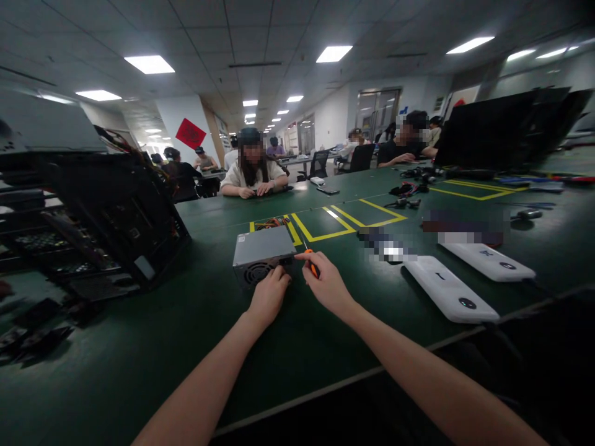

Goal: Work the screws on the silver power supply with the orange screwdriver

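Observation:
A grey computer power supply unit [263, 246] rests on the green table, its fan grille turned towards me and its bundle of coloured cables [273, 223] at the far side. My left hand [269, 295] is closed against the right part of its front face, near the socket; the fingertips are partly hidden. In my right hand [328, 282] is a screwdriver [314, 267] with an orange and black handle, its thin shaft pointing away from me. The right index finger stretches to the unit's right corner.
A black computer case [134, 217] stands open on the left. White power banks [449, 288] lie on the right, with dark monitors [493, 130] behind. Yellow tape [325, 235] marks rectangles on the table [223, 365]. Across it sits a person [253, 167]; others work farther back.

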The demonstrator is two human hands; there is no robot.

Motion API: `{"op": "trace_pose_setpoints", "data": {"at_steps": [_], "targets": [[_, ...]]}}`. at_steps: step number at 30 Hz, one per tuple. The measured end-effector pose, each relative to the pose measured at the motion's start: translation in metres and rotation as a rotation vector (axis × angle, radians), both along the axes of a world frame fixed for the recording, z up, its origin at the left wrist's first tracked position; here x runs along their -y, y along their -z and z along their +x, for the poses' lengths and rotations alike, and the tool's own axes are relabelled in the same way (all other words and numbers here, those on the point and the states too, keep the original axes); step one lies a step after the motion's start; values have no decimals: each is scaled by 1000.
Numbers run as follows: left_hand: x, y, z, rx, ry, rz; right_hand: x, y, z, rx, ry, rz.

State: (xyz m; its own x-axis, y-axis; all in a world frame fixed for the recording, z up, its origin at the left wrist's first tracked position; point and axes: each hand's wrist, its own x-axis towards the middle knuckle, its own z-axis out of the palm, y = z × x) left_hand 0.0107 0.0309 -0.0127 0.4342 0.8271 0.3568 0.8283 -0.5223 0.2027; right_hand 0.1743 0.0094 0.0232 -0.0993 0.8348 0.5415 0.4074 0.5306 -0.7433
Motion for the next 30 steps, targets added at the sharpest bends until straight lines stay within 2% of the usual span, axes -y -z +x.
{"op": "trace_pose_setpoints", "data": {"at_steps": [5,9,13,17,21,22,26,30], "targets": [[7,-5,-3,376,-25,-124,20,3,5,34,-67,-58],[10,-9,-6,704,-38,-303,44,3,23,51,-103,-243],[6,-11,-5,1006,23,-497,63,-11,46,148,-127,-381],[4,-19,-6,1173,22,-610,60,-21,45,110,-119,-419],[7,-23,-5,1230,24,-629,53,-7,21,-112,-135,-452],[8,-23,-4,1244,35,-630,54,-2,15,-147,-125,-420],[16,-26,0,1371,85,-653,72,16,-2,-227,-115,-252],[25,-34,0,1508,189,-742,91,30,-6,-343,-86,-234]]}}
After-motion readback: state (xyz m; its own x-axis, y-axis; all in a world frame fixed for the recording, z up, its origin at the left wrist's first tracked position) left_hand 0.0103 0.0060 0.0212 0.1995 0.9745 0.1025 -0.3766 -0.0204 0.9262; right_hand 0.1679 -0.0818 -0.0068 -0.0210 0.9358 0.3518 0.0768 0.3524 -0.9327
